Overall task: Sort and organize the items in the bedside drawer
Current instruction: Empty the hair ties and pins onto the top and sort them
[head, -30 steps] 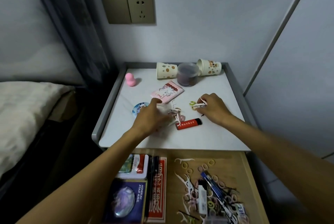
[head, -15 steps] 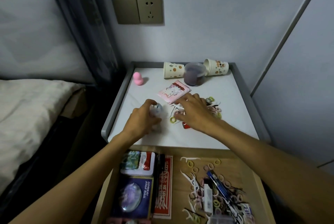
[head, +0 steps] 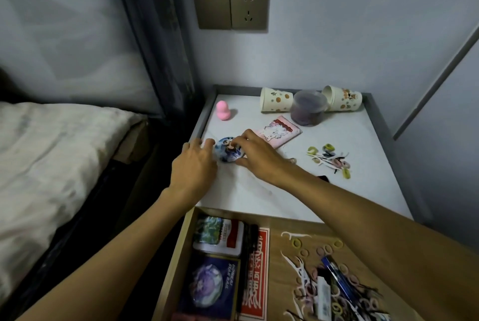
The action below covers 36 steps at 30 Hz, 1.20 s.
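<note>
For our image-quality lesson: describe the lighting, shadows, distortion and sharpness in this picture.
Head view: dim, bluish light, no glare; head view: pink sponge casts a soft rightward shadow; head view: wide-angle lens slants the grey wall strip; head view: round badge in right hand looks soft.

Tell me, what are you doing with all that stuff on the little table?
A person is sorting things out of the open drawer onto the nightstand top. The right hand pinches a round badge lying on the top, and the left hand is open right beside it. A small pile of hair ties and floss picks sits further right on the top. Many more ties and picks lie loose in the drawer, next to some boxes.
</note>
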Motion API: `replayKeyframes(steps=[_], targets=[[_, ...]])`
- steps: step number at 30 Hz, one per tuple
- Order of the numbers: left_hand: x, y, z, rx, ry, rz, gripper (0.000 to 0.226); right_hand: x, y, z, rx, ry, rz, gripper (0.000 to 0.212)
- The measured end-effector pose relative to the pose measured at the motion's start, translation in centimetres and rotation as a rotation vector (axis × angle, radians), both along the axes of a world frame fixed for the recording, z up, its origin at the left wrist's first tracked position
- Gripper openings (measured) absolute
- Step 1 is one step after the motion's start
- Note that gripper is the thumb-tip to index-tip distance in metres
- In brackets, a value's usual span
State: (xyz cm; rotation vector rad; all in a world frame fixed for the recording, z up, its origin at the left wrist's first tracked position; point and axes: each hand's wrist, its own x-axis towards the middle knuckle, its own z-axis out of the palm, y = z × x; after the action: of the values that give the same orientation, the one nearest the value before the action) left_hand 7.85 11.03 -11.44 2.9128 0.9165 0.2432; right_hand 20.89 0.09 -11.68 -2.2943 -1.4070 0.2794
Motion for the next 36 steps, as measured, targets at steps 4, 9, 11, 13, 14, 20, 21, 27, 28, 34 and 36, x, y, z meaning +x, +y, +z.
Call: replayKeyframes(steps=[4, 9, 11, 13, 14, 20, 21, 27, 28, 34, 36], targets=[[0.8, -0.1, -1.2, 0.005, -0.111, -0.188, 0.047, 0.6, -0.6, 0.0, 0.060, 0.004, -0.010, 0.042], [3.1, 0.5, -2.1, -0.086, -0.100, -0.155, 0.052, 1.7, -3.4, -0.2, -0.043, -0.147, 0.022, 0.049], [4.0, 0.8, -1.9, -0.082, -0.090, -0.143, 0.044, 1.7, -3.9, -0.3, -0.086, -0.191, 0.057, 0.053], [4.6, 1.1, -1.9, -0.051, -0.133, -0.151, 0.029, 1.7, -3.9, -0.5, -0.092, -0.212, 0.093, 0.055], [4.7, 1.1, -1.9, -0.031, -0.152, -0.158, 0.022, 1.7, -3.7, -0.7, -0.089, -0.226, 0.125, 0.055], [3.6, 1.2, -2.1, 0.007, -0.324, -0.255, 0.010, 2.1, -2.0, -1.6, -0.137, -0.255, 0.212, 0.064], [3.6, 1.4, -2.1, 0.019, -0.324, -0.254, 0.007, 2.2, -1.7, -1.7, -0.134, -0.262, 0.206, 0.065], [3.9, 0.9, -1.9, -0.082, -0.399, -0.293, 0.010, 2.4, -0.2, -1.6, -0.139, -0.221, 0.151, 0.062], [3.8, 0.4, -1.8, -0.110, -0.427, -0.324, 0.011, 2.3, -0.1, -1.5, -0.135, -0.206, 0.147, 0.060], [3.2, -1.2, -2.2, -0.171, -0.325, -0.409, 0.020, 4.5, -3.6, 0.5, 0.002, -0.249, -0.269, 0.038], [3.0, -1.2, -2.4, -0.165, -0.313, -0.392, 0.022, 5.5, -4.5, 0.7, -0.073, -0.243, -0.390, 0.029]])
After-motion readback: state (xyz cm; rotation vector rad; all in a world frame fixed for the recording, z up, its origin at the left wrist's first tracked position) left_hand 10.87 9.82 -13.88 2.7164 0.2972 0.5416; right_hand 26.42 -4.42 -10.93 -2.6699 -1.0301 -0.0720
